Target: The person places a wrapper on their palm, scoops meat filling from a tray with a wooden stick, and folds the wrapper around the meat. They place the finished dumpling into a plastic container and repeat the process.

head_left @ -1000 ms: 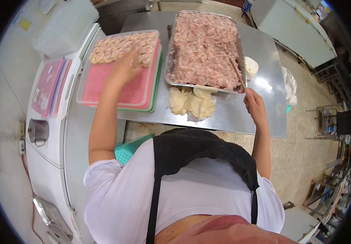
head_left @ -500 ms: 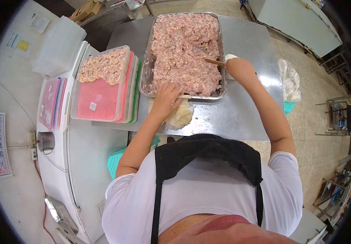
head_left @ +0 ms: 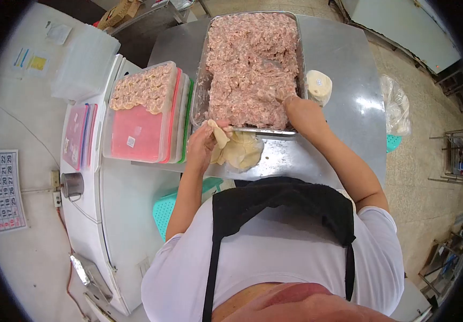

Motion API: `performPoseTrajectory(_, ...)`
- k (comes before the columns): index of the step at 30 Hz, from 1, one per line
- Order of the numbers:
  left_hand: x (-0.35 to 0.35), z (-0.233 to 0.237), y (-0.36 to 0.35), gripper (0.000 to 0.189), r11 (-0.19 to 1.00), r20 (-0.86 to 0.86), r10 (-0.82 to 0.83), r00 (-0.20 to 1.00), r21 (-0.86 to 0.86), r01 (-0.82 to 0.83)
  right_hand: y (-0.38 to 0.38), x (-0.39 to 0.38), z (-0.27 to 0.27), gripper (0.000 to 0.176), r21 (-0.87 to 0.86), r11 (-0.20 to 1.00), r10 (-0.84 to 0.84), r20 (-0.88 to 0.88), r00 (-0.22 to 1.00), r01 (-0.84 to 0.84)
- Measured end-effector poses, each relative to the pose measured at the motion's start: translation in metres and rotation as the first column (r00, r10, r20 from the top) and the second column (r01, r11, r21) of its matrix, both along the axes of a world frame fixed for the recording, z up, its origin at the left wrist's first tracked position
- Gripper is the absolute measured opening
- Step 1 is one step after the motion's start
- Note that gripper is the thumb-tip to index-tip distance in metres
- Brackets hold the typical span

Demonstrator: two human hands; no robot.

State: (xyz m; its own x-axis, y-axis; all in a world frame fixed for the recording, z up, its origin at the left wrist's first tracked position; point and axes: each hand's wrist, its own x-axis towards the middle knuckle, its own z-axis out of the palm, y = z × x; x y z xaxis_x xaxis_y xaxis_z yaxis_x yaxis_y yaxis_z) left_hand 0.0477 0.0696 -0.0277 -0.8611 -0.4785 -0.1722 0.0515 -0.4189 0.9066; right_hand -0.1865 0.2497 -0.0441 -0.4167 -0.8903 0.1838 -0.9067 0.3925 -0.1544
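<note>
My left hand is closed on a thin, pale dumpling wrapper, held up at the tray's near left corner. More round wrappers lie loosely piled on the table just beside it. A large metal tray is heaped with minced meat filling. At the tray's near right, my right hand grips a wooden spatula; its tip is down at the meat, and most of it is hidden. A round white stack of wrappers sits to the right of the tray.
Left of the tray stand stacked plastic containers with pink and green rims; filled dumplings sit in rows on the top one. The steel table ends close to my apron. A teal basket is below at left.
My left hand has lifted a wrapper off to the left, and it now stands up from the fingers. My right hand has moved down and left with the spatula, uncovering the white stack.
</note>
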Motion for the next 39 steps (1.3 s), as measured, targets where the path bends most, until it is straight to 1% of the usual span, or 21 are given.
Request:
performPoseTrajectory(2, 0.002, -0.007, -0.003, 0.027, 0.964, 0.148, 0.066, 0.987, -0.263, -0.025, -0.007, 0.012, -0.001, 0.012, 0.017, 1.000, 0.006, 0.021, 1.000, -0.007)
performPoseTrajectory(3, 0.001, -0.004, -0.005, 0.027, 0.966, 0.146, 0.056, 0.988, -0.259, -0.017, -0.013, 0.019, -0.006, 0.012, 0.011, 1.000, -0.010, 0.066, 0.998, 0.010)
performPoseTrajectory(5, 0.001, 0.003, -0.007, 0.024, 0.867, 0.269, 0.011, 0.963, -0.482, 0.125, -0.017, 0.027, -0.009, 0.013, 0.013, 0.999, -0.031, 0.105, 0.994, 0.030)
performPoseTrajectory(6, 0.002, 0.000, -0.007, 0.024, 0.868, 0.264, 0.005, 0.964, -0.479, 0.127, -0.017, 0.030, -0.005, 0.015, 0.041, 0.997, -0.067, 0.140, 0.988, 0.062)
performPoseTrajectory(8, 0.004, -0.010, -0.007, 0.018, 0.967, 0.127, 0.043, 0.991, -0.255, -0.009, -0.019, 0.033, -0.002, 0.017, 0.071, 0.992, -0.113, 0.169, 0.979, 0.103)
performPoseTrajectory(10, 0.011, -0.015, -0.012, 0.013, 0.967, 0.141, 0.014, 0.990, -0.255, 0.023, -0.023, 0.028, -0.006, 0.021, 0.098, 0.973, -0.231, 0.391, 0.891, 0.209)
performPoseTrajectory(12, 0.019, -0.017, -0.017, 0.015, 0.969, 0.158, -0.116, 0.981, -0.199, 0.147, -0.020, 0.011, -0.013, 0.022, 0.102, 0.971, -0.240, 0.447, 0.862, 0.217)
performPoseTrajectory(14, 0.027, -0.027, -0.028, 0.019, 0.939, 0.183, -0.159, 0.970, -0.274, 0.205, -0.026, -0.006, -0.012, 0.024, 0.111, 0.969, -0.247, 0.505, 0.827, 0.221)
performPoseTrajectory(16, 0.031, -0.030, -0.034, 0.022, 0.970, 0.136, -0.230, 0.964, -0.052, 0.239, -0.037, -0.023, -0.003, 0.022, 0.056, 0.967, -0.254, 0.297, 0.920, 0.249)
performPoseTrajectory(17, 0.033, -0.028, -0.037, 0.022, 0.969, 0.131, -0.236, 0.963, -0.048, 0.244, -0.045, -0.028, -0.002, 0.022, 0.060, 0.965, -0.260, 0.292, 0.920, 0.254)
performPoseTrajectory(19, 0.035, -0.015, -0.039, 0.024, 0.902, -0.028, -0.236, 0.971, 0.367, 0.230, -0.059, -0.029, 0.000, 0.017, 0.054, 0.954, -0.296, -0.001, 0.955, 0.295)
performPoseTrajectory(20, 0.038, -0.015, -0.041, 0.024, 0.900, -0.034, -0.241, 0.970, 0.367, 0.237, -0.066, -0.022, -0.004, 0.017, 0.053, 0.952, -0.301, -0.007, 0.954, 0.301)
performPoseTrajectory(21, 0.042, -0.015, -0.043, 0.022, 0.963, 0.036, -0.268, 0.963, 0.029, 0.267, -0.077, -0.011, -0.008, 0.015, 0.037, 0.963, -0.263, -0.085, 0.961, 0.266)
performPoseTrajectory(22, 0.045, -0.015, -0.045, 0.021, 0.907, 0.109, -0.265, 0.958, -0.309, 0.286, -0.085, 0.000, -0.008, 0.013, 0.026, 0.973, -0.222, -0.162, 0.962, 0.229)
performPoseTrajectory(27, 0.046, -0.009, -0.049, 0.019, 0.874, 0.176, -0.203, 0.963, -0.411, 0.259, -0.071, 0.050, 0.019, 0.014, 0.143, 0.982, -0.095, -0.203, 0.975, 0.125)
performPoseTrajectory(29, 0.042, -0.005, -0.049, 0.020, 0.843, 0.188, -0.200, 0.962, -0.467, 0.267, -0.061, 0.066, 0.027, 0.017, 0.179, 0.984, 0.005, -0.145, 0.989, 0.021)
performPoseTrajectory(30, 0.040, -0.004, -0.049, 0.020, 0.847, 0.200, -0.194, 0.961, -0.460, 0.266, -0.057, 0.061, 0.037, 0.017, 0.179, 0.984, 0.000, -0.149, 0.989, 0.027)
performPoseTrajectory(32, 0.036, 0.003, -0.048, 0.021, 0.851, 0.213, -0.181, 0.960, -0.455, 0.261, -0.051, 0.042, 0.053, 0.021, 0.248, 0.949, -0.178, -0.079, 0.981, 0.193)
performPoseTrajectory(34, 0.034, 0.012, -0.047, 0.021, 0.778, 0.210, -0.221, 0.952, -0.551, 0.302, -0.045, 0.011, 0.049, 0.017, 0.209, 0.954, -0.192, -0.130, 0.973, 0.216)
performPoseTrajectory(38, 0.029, 0.035, -0.043, 0.018, 0.762, 0.161, -0.217, 0.963, -0.589, 0.270, -0.055, -0.024, 0.001, 0.013, 0.130, 0.939, -0.295, -0.176, 0.939, 0.320)
performPoseTrajectory(39, 0.028, 0.047, -0.041, 0.017, 0.556, 0.129, -0.200, 0.971, -0.801, 0.221, -0.062, -0.014, -0.001, 0.013, 0.190, 0.944, -0.255, -0.094, 0.962, 0.269)
